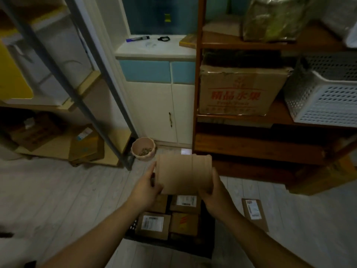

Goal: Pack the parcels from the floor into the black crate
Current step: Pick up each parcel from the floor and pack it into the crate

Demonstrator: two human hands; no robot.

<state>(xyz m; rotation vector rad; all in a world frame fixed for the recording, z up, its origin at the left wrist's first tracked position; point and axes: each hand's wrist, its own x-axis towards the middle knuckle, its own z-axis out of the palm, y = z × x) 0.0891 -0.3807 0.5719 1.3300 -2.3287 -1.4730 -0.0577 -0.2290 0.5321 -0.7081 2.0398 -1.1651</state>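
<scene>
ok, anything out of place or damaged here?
Nothing spilled. One labelled parcel lies unpacked on the floor right of the black crate. The fruit carton on the wooden shelf has a crumpled, sagging top.

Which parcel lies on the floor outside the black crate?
The flat labelled parcel right of the black crate; the others are inside it or held above it.
</scene>
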